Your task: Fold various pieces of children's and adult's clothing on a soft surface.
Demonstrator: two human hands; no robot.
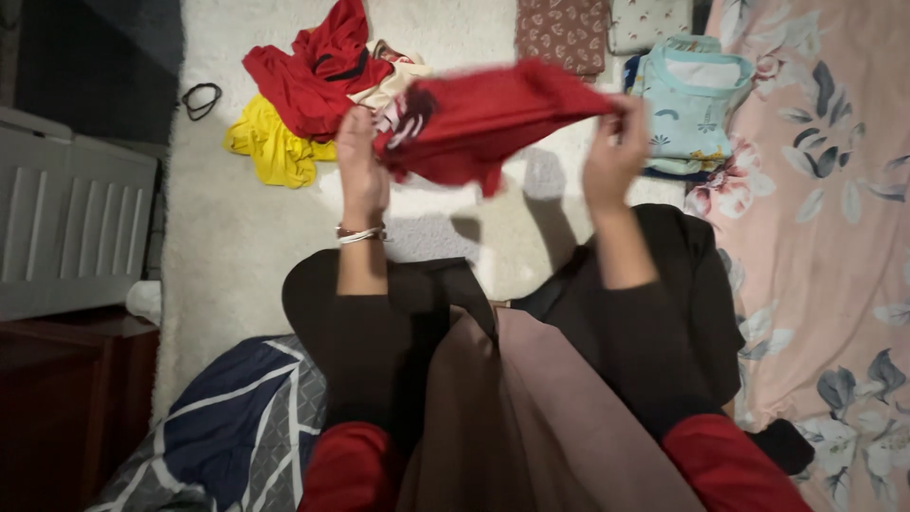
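A white rug (246, 246) covers the floor and serves as the landmark. Along its right edge lies a pink floral sheet (825, 237). Off its left edge stands a grey slatted box (66, 228), with a dark wooden cabinet (57, 398) below that. At the rug's near edge sit the person's dark-clad knees (398, 322), a brown cloth (531, 417) draped between them, and a navy blanket with white lines (237, 427) beside the left knee.

Held up over the middle of the rug is a red garment (483, 123), blurred, stretched between the two hands. The left hand (362, 161) is closed on its left end, fingers curled into the cloth; a bracelet (360, 232) circles that wrist. The right hand (616, 152) pinches the right end between fingertips. The hands are well apart.

On the rug's far part lies a heap: a red cloth (313, 76), a yellow cloth (275, 142) and a cream piece (393, 85). At the rug's far right corner lie a folded light blue top (687, 104), a brown patterned fold (564, 33) and a pale fold (649, 21). A black hair band (201, 100) lies on the rug's left edge.
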